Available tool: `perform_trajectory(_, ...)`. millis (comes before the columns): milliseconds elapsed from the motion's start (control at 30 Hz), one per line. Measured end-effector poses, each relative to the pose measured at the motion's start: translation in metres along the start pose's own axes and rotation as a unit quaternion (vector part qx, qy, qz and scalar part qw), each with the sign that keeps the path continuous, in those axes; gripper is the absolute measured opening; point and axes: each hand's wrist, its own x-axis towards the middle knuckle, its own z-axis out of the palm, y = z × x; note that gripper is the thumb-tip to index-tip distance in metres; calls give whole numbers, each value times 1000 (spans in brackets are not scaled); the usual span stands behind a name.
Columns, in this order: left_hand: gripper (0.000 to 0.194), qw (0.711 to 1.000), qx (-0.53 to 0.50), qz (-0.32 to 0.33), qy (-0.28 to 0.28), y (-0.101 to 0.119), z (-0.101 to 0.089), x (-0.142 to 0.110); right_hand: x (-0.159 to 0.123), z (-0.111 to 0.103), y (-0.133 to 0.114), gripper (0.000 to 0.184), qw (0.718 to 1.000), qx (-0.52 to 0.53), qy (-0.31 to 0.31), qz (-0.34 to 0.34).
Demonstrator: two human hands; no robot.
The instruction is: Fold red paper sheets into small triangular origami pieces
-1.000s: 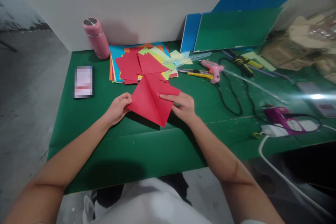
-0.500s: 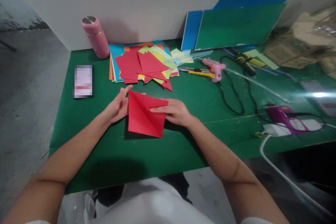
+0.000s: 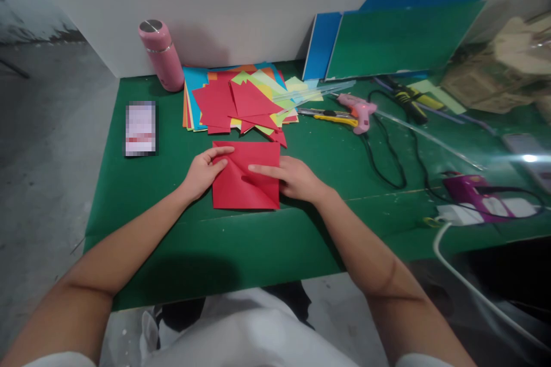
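Here's the red paper, square-cornered and creased on a slant, right in the centre of the frame, just above the green table. The left hand is on its left edge, index finger and thumb laid over the upper face near the top left corner; whether the fingers beneath pinch it, I cannot tell. And the right hand has the right edge gripped, index finger stretched across the sheet toward the middle, the other fingers tucked behind that edge.

Just above the paper, a messy pile of coloured sheets, red pieces on top. Over to the upper left, a pink bottle stands upright, with a phone lying below it, its screen blurred out. Right of the pile we have a yellow cutter, its front end near the sheets, and close beside it a pink glue gun trailing a black cord.
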Motion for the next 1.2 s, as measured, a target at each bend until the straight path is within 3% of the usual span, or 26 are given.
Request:
perform_trajectory(100, 46, 999, 30, 40, 1, -2, 0, 0, 0, 0, -2, 67, 999, -22, -33, -22)
perform_trajectory(267, 54, 984, 131, 121, -8, -7, -3, 2, 0, 4, 1, 39, 999, 3, -17, -40)
perform_trajectory(467, 55, 974, 163, 155, -13, -10, -5, 4, -2, 5, 6, 29, 995, 101, -3, 22)
perform_trajectory(567, 45, 977, 144, 153, -31, -11, -5, 4, -1, 5, 4, 24, 985, 159, 23, 57)
perform_trajectory(700, 38, 984, 108, 130, -48, -9, -3, 2, 3, 8, 0, 16, 958, 232, 86, 145)
perform_trajectory(900, 35, 991, 55, 116, -43, -4, 2, -1, 5, 10, 0, 31, 876, 324, 157, 321)
perform_trajectory(1067, 45, 996, 0, 86, -32, 1, 2, -5, 3, 10, 1, 34, 852, 371, 105, 355)
perform_trajectory(1200, 51, 992, 92, 82, -40, 3, 6, -9, 7, 12, -1, 37, 846, 386, 132, 344)
